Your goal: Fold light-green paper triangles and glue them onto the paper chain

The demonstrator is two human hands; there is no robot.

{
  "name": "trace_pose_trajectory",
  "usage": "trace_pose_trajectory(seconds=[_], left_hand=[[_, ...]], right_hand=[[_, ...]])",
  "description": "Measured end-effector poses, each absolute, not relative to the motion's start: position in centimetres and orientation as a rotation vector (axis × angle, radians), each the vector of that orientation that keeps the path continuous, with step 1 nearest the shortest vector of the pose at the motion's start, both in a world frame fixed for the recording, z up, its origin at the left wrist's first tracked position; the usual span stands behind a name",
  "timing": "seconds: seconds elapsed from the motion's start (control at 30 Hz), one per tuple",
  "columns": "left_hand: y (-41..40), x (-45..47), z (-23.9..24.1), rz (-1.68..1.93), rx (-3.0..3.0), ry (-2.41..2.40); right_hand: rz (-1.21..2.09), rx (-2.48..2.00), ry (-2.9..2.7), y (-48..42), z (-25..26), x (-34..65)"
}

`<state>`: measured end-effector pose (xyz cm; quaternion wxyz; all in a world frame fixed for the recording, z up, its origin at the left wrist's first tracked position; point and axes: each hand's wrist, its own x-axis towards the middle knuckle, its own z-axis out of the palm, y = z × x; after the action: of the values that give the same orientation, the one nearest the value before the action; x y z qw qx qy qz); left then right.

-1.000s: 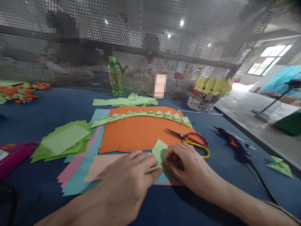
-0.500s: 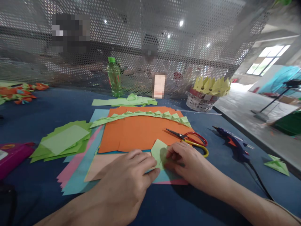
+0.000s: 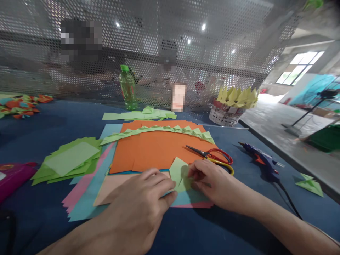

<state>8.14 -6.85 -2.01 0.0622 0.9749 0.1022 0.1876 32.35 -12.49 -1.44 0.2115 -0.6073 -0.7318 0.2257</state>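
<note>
Pale green paper (image 3: 177, 173), a small piece, lies between the two hands, above the near part of a stack of coloured sheets. The person's right hand (image 3: 214, 182) curls its fingers and thumb over the paper's right side; whether they pinch it, one cannot tell. The left hand (image 3: 148, 200) has its fingers loosely bent, tips at the paper's left edge; one cannot tell whether they hold it. Just beyond, scissors (image 3: 209, 154) with one red and one yellow handle rest partly on orange sheets (image 3: 156, 150), which a pleated green strip (image 3: 162, 129) crosses. Left of these sits a pile of green paper (image 3: 71, 157); to the right, a glue gun (image 3: 261, 159). Farther back stand a green bottle (image 3: 128, 88) and a basket (image 3: 225, 113) with yellow points.
</note>
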Motion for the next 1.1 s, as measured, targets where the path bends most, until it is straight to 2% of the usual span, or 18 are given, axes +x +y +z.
trace_pose_trajectory(seconds=[0.27,0.73,1.1], left_hand=[[-7.5,8.2,-2.2,0.583,2.917,0.402],[-7.2,7.9,-2.4,0.681,2.897,0.357],[-7.3,7.8,-2.4,0.694,2.899,0.373]], right_hand=[[0.391,-1.828,-1.943,-12.7,-2.0,30.3],[0.730,-1.712,-1.937,-12.5,-1.4,32.8],[0.840,-1.592,-1.927,-12.5,-2.0,33.7]])
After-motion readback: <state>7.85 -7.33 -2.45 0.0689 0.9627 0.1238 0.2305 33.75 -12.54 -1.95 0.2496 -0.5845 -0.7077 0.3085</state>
